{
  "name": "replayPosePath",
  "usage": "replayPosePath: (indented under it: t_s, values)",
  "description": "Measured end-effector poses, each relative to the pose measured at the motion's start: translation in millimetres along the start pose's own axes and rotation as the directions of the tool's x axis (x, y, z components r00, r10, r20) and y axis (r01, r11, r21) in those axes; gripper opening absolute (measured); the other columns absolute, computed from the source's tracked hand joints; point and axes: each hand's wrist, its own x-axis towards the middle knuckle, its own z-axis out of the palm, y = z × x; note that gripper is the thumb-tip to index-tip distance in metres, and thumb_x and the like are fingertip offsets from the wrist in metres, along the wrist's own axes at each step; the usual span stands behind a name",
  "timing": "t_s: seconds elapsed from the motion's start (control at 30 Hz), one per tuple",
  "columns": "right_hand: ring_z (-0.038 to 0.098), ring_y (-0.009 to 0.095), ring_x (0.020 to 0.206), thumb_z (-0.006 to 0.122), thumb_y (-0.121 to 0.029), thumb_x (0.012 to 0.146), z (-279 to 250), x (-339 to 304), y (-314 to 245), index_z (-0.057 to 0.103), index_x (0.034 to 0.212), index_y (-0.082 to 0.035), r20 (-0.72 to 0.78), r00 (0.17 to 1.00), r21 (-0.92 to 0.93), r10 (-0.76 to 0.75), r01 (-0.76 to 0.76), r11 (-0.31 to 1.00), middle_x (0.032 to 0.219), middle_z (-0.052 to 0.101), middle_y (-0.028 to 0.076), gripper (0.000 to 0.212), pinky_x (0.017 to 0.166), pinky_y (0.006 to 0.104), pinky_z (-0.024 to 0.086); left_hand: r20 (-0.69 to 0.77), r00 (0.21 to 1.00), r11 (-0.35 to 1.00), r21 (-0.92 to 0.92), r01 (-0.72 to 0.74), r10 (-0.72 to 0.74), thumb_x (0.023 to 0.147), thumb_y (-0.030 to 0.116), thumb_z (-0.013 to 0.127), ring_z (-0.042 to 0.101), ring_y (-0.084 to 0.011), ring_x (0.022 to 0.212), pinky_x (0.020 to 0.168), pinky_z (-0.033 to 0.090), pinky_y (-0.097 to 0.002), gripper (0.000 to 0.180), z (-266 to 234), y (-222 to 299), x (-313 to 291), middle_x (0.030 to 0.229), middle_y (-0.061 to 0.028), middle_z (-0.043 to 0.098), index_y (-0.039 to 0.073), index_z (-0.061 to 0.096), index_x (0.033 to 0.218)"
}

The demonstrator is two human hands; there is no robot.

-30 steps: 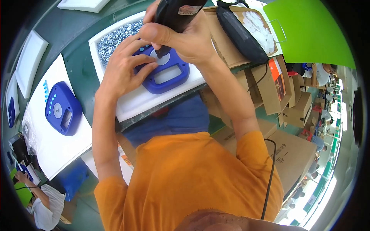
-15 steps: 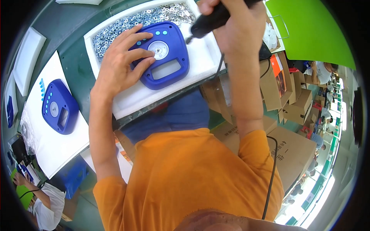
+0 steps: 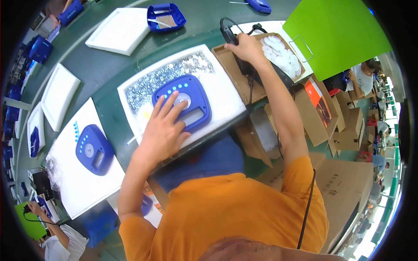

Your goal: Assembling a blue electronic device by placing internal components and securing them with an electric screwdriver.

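A blue plastic housing (image 3: 201, 93) with a row of light-blue buttons, a pale round disc and a rectangular cutout lies on a white foam tray (image 3: 233, 98). My left hand (image 3: 163, 132) rests on it with fingers stretched and spread, the tips by the disc. Many small metal nuts or washers (image 3: 146, 85) fill the tray's far side. To the right, my right hand (image 3: 247, 48) is closed around a black electric screwdriver (image 3: 229, 34), over a cardboard box (image 3: 224, 56). The hand and wrist partly hide the tool, and its tip is not distinguishable.
A second blue housing (image 3: 93, 150) lies on a white board (image 3: 72, 187) at left. White round pieces (image 3: 283, 56) fill a carton at right, beside a green panel (image 3: 335, 39). Foam trays (image 3: 119, 30) and an open blue shell (image 3: 166, 18) stand farther back. Another person (image 3: 65, 239) works at lower left.
My right hand has carried the screwdriver from above the foam tray toward the cardboard box at right. My left hand's fingers have spread flatter over the housing. The whole view has shifted.
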Motion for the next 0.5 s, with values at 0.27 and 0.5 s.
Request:
replayPosePath:
  t_s: [0.27, 0.5]
  values:
    - [0.082, 0.044, 0.096, 0.081, -0.037, 0.101, 23.6, 22.3, -80.0, 0.079, 0.108, -0.003, -0.253, 0.930, -0.171, -0.266, 0.227, 0.959, 0.103, 0.082, 0.021, 0.035, 0.081, 0.0548, 0.066, -0.011, 1.000, 0.987, 0.162, -0.018, 0.020, 0.089, 0.027, 0.091, 0.031, -0.0449, 0.173, 0.141, 0.024, -0.0656, 0.028, -3.5, 5.3, -4.0, 0.172, -0.0144, 0.055, 0.003, 0.080, 0.096]
    - [0.078, 0.037, 0.116, 0.074, -0.026, 0.103, 107.6, 130.2, -119.7, 0.081, 0.116, -0.008, -0.292, 0.846, -0.073, -0.447, 0.446, 0.892, 0.117, 0.080, 0.016, 0.024, 0.092, 0.0559, 0.065, -0.167, 0.986, 0.986, 0.160, 0.049, -0.022, 0.081, 0.020, 0.093, 0.039, -0.0463, 0.169, 0.137, 0.029, -0.0698, 0.029, -59.5, -10.9, -5.1, 0.164, -0.0146, 0.061, 0.003, 0.080, 0.101]
